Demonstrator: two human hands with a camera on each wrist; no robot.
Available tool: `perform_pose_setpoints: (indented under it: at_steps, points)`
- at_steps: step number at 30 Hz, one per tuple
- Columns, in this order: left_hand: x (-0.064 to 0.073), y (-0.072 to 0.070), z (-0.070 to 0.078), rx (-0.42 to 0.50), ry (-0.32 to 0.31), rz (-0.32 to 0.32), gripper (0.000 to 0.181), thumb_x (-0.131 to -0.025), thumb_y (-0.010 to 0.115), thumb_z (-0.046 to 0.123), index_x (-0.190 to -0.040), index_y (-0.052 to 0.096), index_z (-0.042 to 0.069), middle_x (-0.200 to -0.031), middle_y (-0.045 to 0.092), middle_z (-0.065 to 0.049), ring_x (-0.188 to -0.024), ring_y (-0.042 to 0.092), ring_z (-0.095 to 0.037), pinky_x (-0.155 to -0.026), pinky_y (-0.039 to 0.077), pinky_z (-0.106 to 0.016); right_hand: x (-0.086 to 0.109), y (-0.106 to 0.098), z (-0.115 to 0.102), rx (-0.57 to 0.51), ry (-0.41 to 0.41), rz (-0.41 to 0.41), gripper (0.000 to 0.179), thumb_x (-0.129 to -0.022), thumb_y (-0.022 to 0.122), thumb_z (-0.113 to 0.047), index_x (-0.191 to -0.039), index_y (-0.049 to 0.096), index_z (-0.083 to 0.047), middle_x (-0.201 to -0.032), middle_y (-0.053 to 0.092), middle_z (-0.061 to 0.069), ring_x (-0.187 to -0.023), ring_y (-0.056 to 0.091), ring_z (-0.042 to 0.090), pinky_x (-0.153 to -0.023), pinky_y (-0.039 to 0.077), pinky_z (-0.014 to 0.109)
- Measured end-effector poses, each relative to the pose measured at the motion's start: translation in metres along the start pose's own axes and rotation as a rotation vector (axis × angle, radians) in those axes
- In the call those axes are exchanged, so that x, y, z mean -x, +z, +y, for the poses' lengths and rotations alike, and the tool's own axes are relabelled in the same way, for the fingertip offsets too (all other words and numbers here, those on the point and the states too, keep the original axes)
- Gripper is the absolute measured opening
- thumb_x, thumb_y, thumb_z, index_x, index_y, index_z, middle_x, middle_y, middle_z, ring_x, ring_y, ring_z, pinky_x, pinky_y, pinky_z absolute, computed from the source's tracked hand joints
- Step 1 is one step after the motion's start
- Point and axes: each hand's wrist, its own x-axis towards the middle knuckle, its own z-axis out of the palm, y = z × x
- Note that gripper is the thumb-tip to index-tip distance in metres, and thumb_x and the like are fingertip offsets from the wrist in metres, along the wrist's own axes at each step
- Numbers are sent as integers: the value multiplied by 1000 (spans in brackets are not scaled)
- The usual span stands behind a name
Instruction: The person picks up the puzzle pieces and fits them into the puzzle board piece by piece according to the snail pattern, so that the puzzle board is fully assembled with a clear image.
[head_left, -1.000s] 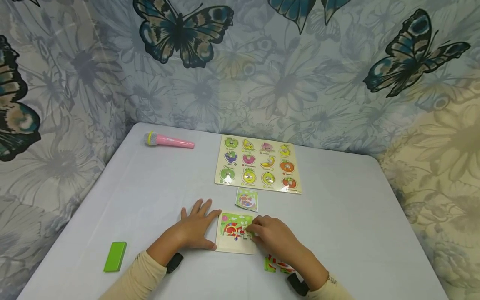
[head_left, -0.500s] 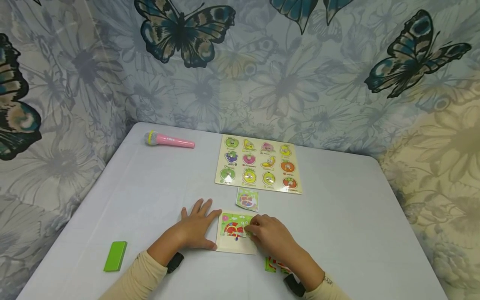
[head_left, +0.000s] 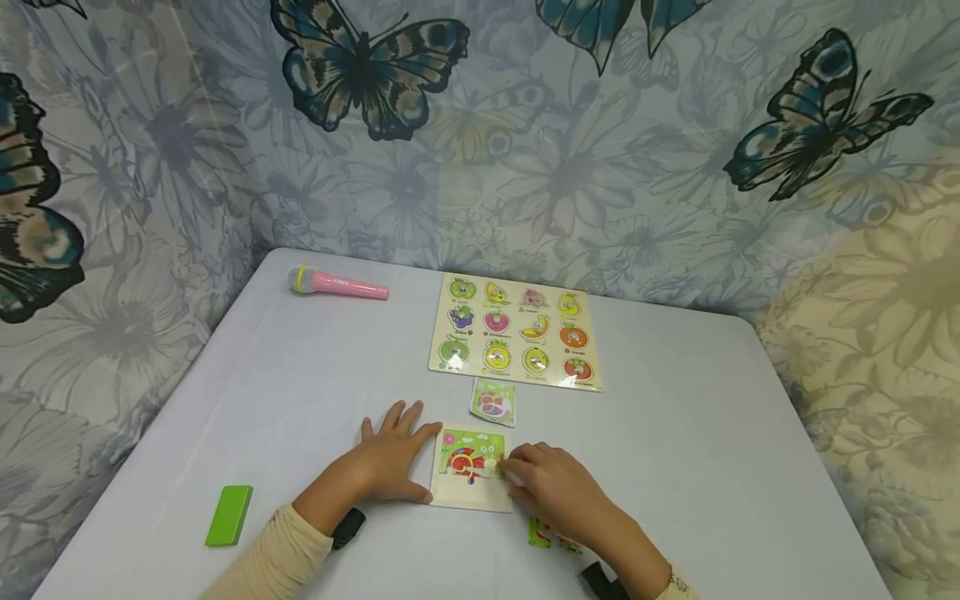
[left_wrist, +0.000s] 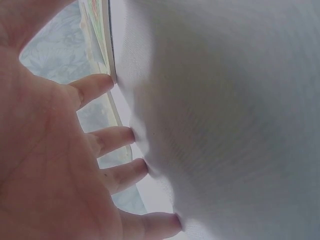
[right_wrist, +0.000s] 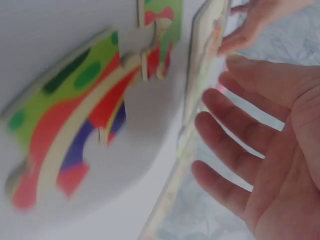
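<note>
A small square puzzle board (head_left: 471, 495) lies at the front middle of the table, its upper part filled with a green and red snail picture. My left hand (head_left: 392, 460) rests flat on the table with fingers spread, index fingertip and thumb at the board's left edge. In the left wrist view, the index fingertip (left_wrist: 106, 81) meets that edge. My right hand (head_left: 558, 487) is at the board's right edge, its fingers loosely bent, apart and holding nothing. Below it lie several loose puzzle pieces (head_left: 538, 533), partly hidden by the forearm; the right wrist view shows a large green-and-red piece (right_wrist: 47, 127) up close.
Just behind the puzzle board lies a small picture card (head_left: 492, 403). A fruit board (head_left: 551, 300) stretches behind that, toward the wall. At the back left is a pink toy microphone (head_left: 348, 287), and a green block (head_left: 228, 516) lies at the front left.
My right hand has let go of a puzzle piece, now lying in the right part of the picture, and has drawn back slightly right and toward me. My left hand has stayed put.
</note>
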Motion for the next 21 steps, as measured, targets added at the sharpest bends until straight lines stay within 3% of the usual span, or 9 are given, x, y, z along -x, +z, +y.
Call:
perform_pose_setpoints:
  at_steps: [10,17,21]
  points:
    - [2,-1,1,9,0,-5,92,-67,86,45,-145,45,19,-158,22,-18,-146,12,-43,-100,15,-79,33,-11,2,-30,70,-113,23,-79,79,-30,-99,73,-20,-97,67,-8,-92,61,13,-87,50,42]
    - [1,-3,1,0,7,-2,93,-67,86,46,-145,44,18,-158,23,-18,-145,13,-44,-99,16,-80,47,-7,5,-47,48,-123,28,-71,84,-28,-95,71,-23,-93,64,-12,-87,58,10,-86,49,42]
    - [1,-4,1,-2,11,-2,93,-67,86,45,-145,44,18,-158,23,-19,-145,13,-45,-99,16,-80,48,-3,6,-42,48,-105,26,-72,83,-22,-94,71,-23,-92,64,-12,-84,56,8,-84,50,41]
